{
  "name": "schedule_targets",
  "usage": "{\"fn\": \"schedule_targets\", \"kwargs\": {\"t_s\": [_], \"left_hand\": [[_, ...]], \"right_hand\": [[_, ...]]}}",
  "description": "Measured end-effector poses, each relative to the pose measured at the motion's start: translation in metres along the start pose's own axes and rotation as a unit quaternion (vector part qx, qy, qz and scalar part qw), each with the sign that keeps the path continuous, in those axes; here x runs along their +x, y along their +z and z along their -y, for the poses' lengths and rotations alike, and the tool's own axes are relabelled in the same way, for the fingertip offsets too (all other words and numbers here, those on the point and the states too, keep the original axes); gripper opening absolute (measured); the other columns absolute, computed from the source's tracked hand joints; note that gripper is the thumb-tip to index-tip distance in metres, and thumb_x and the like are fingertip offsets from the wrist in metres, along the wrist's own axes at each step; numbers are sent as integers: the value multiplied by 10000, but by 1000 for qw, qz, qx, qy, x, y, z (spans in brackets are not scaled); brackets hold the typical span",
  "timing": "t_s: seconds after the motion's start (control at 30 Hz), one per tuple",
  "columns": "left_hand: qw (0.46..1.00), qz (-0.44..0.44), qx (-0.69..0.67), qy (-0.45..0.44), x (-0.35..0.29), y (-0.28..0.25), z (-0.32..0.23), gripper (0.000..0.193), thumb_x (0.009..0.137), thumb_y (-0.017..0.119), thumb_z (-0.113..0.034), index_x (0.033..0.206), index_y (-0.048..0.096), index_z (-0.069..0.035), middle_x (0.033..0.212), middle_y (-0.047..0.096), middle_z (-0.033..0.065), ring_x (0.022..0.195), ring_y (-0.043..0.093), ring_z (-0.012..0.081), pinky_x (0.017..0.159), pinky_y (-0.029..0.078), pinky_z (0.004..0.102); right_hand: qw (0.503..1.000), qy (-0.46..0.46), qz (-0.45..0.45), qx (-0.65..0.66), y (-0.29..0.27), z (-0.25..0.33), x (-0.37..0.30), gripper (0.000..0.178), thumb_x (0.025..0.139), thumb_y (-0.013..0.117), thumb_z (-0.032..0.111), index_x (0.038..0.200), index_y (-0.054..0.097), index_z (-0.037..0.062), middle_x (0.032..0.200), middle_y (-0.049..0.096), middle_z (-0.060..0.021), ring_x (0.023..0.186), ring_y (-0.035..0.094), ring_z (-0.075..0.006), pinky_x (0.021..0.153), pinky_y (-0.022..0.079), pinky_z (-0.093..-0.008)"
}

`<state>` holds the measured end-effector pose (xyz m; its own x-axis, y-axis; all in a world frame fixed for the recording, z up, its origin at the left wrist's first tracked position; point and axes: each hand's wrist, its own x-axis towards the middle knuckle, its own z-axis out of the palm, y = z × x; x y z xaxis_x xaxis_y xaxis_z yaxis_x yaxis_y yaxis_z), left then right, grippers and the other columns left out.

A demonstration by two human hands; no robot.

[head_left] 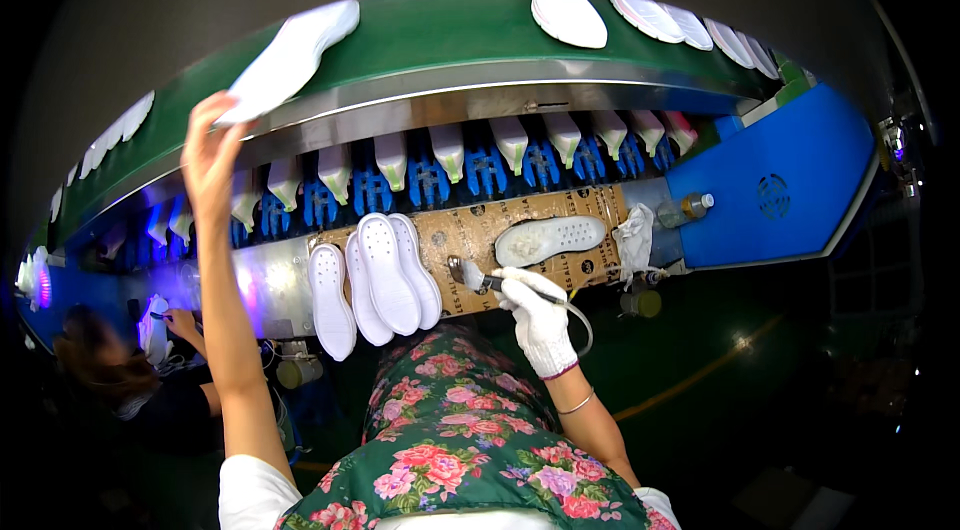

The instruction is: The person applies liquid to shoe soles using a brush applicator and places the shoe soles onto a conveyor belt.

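Observation:
My bare left hand [210, 148] reaches up to the green belt and pinches the near end of a white shoe sole [293, 58]. The rest of that sole slants away over the belt. In a white knit glove, my right hand [540, 328] is closed round the dark handle of a brush [466, 273], from which a thin tube curves. Its bristle end hovers over or rests on a cardboard sheet [465, 230]; I cannot tell which. Just beyond the brush a wet-looking sole [550, 240] lies on the cardboard. Left of it, several clean white soles [380, 275] overlap.
More soles [568, 14] lie along the green belt [440, 30]. Below its metal edge runs a row of blue clamps [427, 180] with pale blocks. A bottle [685, 210] and a crumpled white cloth [634, 238] are at the right. Another person [105, 360] works at far left.

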<state>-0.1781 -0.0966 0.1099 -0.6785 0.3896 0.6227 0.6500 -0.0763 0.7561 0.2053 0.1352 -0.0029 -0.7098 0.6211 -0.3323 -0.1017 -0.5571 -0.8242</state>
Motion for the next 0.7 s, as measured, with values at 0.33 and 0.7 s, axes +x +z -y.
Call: {"fn": "schedule_targets", "kwargs": {"t_s": [0.33, 0.7], "left_hand": [[947, -192, -69, -249, -129, 2, -63, 447, 922, 417, -288, 1245, 539, -4, 1131, 639, 167, 1002, 650, 252, 876, 544, 378], [562, 12, -628, -538, -274, 114, -65, 1000, 873, 299, -819, 1491, 353, -34, 1366, 545, 239, 1264, 535, 416, 1106, 380, 529]], "right_hand": [[976, -46, 202, 63, 76, 69, -12, 241, 859, 664, -17, 1094, 695, -59, 1053, 719, -156, 920, 682, -189, 793, 543, -287], [939, -140, 225, -221, 123, 50, -26, 172, 796, 772, -7, 965, 745, -30, 942, 732, -90, 852, 675, -145, 781, 550, -287]]}}
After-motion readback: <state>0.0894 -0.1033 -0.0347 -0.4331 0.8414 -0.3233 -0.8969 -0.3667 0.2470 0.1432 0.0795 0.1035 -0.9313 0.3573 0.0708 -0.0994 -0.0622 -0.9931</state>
